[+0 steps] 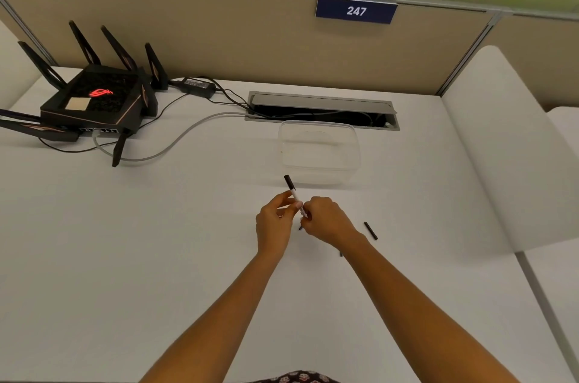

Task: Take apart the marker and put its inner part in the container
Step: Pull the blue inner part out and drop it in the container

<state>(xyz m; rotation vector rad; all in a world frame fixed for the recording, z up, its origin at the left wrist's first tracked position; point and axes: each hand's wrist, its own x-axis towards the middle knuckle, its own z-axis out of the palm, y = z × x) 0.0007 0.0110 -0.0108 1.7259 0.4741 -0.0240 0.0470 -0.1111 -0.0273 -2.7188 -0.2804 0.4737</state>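
A white marker [292, 190] with a black end pointing up and away is held between both hands above the white desk. My left hand [275, 223] pinches its upper barrel with thumb and fingers. My right hand [326, 221] is closed around its lower end, where a dark tip shows just below the fingers. A short black piece [371, 230] lies loose on the desk to the right of my right hand. The clear plastic container [319, 147] stands just beyond the marker; nothing is visible inside it.
A black router [94, 100] with several antennas sits at the far left, with cables [175, 141] running to an open cable slot [322, 110] behind the container. A beige partition with a "247" sign [356, 10] closes the back. A white divider [501, 147] bounds the right.
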